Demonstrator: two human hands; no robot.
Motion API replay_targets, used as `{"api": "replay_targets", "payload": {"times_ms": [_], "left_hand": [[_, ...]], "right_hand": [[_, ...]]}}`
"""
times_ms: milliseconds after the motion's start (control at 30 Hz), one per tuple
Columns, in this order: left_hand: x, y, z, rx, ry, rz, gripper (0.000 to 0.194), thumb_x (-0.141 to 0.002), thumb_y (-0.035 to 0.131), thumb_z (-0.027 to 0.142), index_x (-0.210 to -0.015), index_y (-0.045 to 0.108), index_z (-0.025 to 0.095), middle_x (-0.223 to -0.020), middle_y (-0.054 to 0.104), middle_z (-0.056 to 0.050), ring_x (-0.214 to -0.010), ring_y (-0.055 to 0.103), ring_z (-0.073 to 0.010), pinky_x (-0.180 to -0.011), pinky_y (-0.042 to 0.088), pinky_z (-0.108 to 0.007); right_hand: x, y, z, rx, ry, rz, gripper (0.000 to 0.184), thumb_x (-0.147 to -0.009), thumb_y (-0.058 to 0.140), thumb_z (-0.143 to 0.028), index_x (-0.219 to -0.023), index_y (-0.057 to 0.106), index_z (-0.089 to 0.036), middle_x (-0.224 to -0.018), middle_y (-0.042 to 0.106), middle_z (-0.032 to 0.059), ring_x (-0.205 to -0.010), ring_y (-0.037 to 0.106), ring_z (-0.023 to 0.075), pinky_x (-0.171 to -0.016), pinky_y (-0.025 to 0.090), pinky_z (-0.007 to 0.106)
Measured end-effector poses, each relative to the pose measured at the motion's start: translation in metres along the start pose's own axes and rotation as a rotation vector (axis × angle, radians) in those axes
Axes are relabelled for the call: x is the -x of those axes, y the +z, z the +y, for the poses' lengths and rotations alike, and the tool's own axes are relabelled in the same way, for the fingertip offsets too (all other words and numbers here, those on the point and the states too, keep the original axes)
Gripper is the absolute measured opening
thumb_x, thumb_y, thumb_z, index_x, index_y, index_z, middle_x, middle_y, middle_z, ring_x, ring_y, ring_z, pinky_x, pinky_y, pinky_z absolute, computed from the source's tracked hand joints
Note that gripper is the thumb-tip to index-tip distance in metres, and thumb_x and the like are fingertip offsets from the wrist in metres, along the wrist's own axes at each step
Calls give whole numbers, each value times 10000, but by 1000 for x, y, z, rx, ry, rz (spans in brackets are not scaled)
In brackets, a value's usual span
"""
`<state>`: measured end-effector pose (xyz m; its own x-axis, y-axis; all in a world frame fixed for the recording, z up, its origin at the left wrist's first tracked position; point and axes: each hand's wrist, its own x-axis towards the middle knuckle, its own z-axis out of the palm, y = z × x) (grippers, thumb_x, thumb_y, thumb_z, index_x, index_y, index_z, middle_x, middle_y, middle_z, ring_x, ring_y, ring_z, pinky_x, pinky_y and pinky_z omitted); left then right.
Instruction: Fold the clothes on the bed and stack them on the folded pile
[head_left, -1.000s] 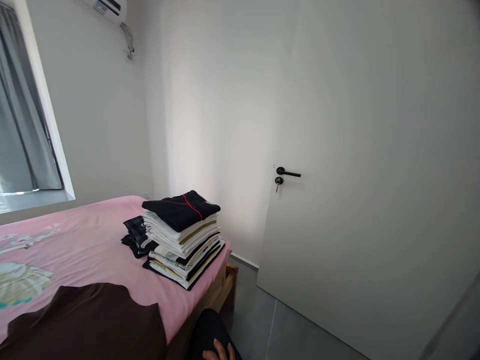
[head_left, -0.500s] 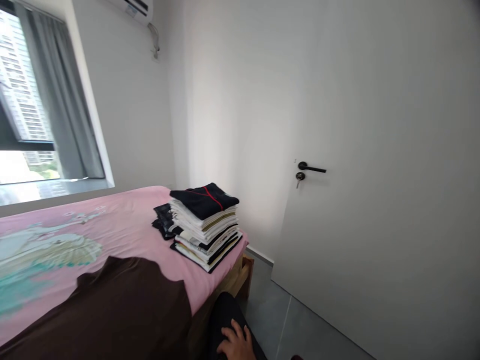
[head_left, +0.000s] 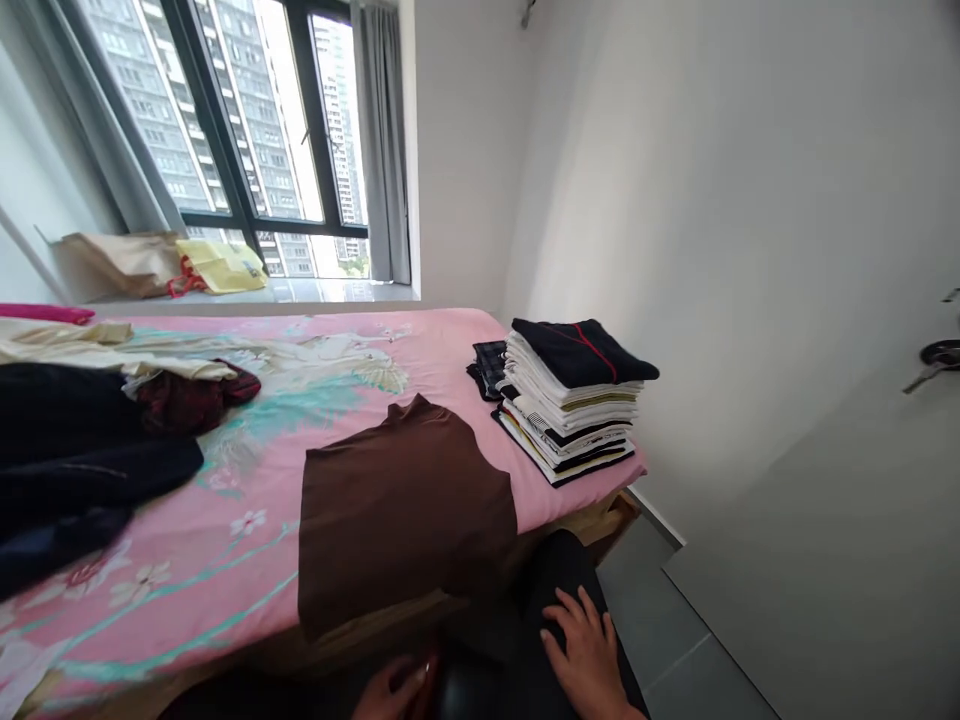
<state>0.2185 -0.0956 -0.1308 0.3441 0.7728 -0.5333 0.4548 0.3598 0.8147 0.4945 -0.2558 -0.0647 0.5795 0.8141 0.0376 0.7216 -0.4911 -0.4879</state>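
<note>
My right hand (head_left: 589, 650) lies flat on my dark trouser leg, fingers spread, holding nothing. My left hand (head_left: 394, 688) shows only partly at the bottom edge, fingers curled near the other leg; whether it holds anything is hidden. Just ahead of both hands a brown folded garment (head_left: 401, 510) lies on the pink bed sheet (head_left: 225, 560), hanging slightly over the near edge. A tall stack of folded clothes (head_left: 574, 400), topped by a dark piece with a red stripe, stands at the bed's right corner.
Loose dark and cream clothes (head_left: 82, 430) are heaped on the left of the bed. A paper bag and a yellow bag (head_left: 217, 265) sit on the window sill. A white door (head_left: 847, 560) with a black handle stands at the right, grey floor below.
The view has swung left and down, from the door to the bed and window. My right hand has come further into view on my leg, and my left hand has appeared.
</note>
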Motion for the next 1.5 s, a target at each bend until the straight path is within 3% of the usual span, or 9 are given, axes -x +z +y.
{"api": "replay_targets", "payload": {"times_ms": [100, 233, 433, 600, 767, 1000, 1167, 1333, 1500], "left_hand": [[-10, 2, -10, 236, -2, 95, 613, -454, 792, 499, -936, 625, 158, -1051, 669, -146, -1073, 580, -356, -908, 473, -419], [-3, -13, -5, 665, -67, 266, 706, -540, 796, 391, -1135, 471, 190, -1062, 643, -136, -956, 650, -303, -777, 530, -415], [26, -51, 22, 1002, 97, 346, 341, -603, 767, 237, -879, 567, 218, -941, 645, 11, -869, 668, -206, -742, 554, -337], [32, -60, 38, 1143, 86, 415, 338, -580, 776, 211, -825, 543, 213, -832, 643, 42, -741, 663, -163, -655, 558, -301], [37, -57, 39, 1079, 120, 421, 351, -561, 800, 245, -810, 561, 179, -664, 596, 63, -515, 555, -61, -574, 526, -212], [44, -53, 41, 875, 191, 568, 420, -575, 781, 348, -882, 548, 182, -757, 608, 33, -622, 617, -112, -595, 520, -218], [52, -49, 47, 657, 360, 726, 476, -635, 725, 332, -1028, 474, 234, -883, 637, -20, -741, 623, -159, -662, 528, -268], [61, -60, 38, 199, 555, 673, 449, -677, 653, 251, -1120, 581, 248, -1083, 625, -61, -1043, 569, -237, -958, 423, -359], [54, -76, 23, -243, 657, 720, 295, -782, 534, 214, -1038, 665, 279, -948, 608, -58, -930, 582, -215, -861, 461, -341]], "right_hand": [[-14, 8, -7, -263, -48, 7, 321, -825, 472, -414, -1064, 632, -271, -1182, 616, 51, -1178, 494, 264, -1068, 220, 538], [-47, 25, -30, -776, 96, -5, 451, -759, 577, -482, -1095, 596, -181, -1140, 625, 112, -1083, 564, 249, -952, 427, 381], [-72, 36, -62, -1165, 224, -183, 485, -707, 660, -494, -1058, 589, -166, -1068, 666, 79, -1049, 587, 232, -932, 438, 353], [-71, 31, -69, -1383, 309, -278, 468, -721, 658, -466, -1093, 590, -190, -1067, 673, 54, -1009, 608, 224, -864, 475, 348], [-67, 31, -62, -1477, 422, -291, 430, -699, 689, -394, -1078, 579, -225, -1032, 682, 29, -926, 630, 207, -727, 501, 305], [-59, 24, -66, -1403, 424, -456, 445, -749, 606, -519, -1095, 556, -244, -1103, 656, 43, -885, 635, 201, -633, 474, 288], [-62, 19, -64, -1278, 432, -405, 474, -697, 655, -527, -1027, 594, -193, -962, 691, 58, -830, 637, 215, -548, 450, 256], [-63, 17, -59, -1275, 432, -429, 410, -708, 648, -527, -946, 614, -194, -925, 697, 45, -789, 639, 212, -520, 456, 259], [-63, 18, -55, -1272, 501, -449, 462, -700, 664, -525, -987, 642, -163, -922, 698, 78, -826, 642, 233, -624, 494, 310]]}}
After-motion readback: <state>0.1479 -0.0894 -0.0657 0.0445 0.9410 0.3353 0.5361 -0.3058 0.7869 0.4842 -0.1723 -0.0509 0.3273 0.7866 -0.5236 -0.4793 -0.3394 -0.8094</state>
